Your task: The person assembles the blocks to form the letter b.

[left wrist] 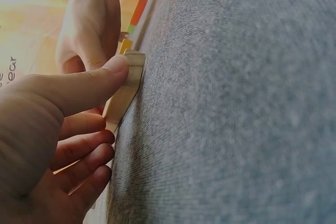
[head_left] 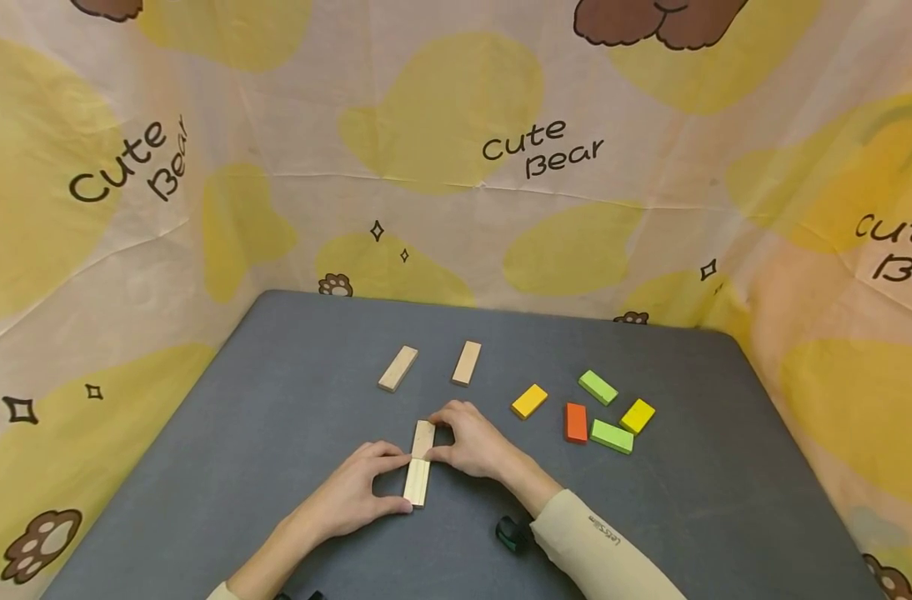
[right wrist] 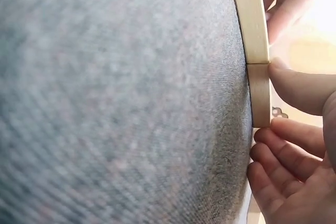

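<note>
Closest to me, a cream sleeve [head_left: 606, 546] comes in from five o'clock, and the right hand [head_left: 474, 442] beyond it pinches the far block [head_left: 423, 438], thumb at the seam, finger at the far end. That plain wooden piece meets the near block [head_left: 417, 483] end to end, flat on the grey table [head_left: 276, 433]. The left hand [head_left: 347, 492], at eight o'clock, grips the near one, thumb by its near end. Around that pair, two bare wooden blocks [head_left: 467, 363] lie towards twelve and one; an orange-yellow block [head_left: 529, 402] sits at two, a red block [head_left: 576, 423] farther out.
</note>
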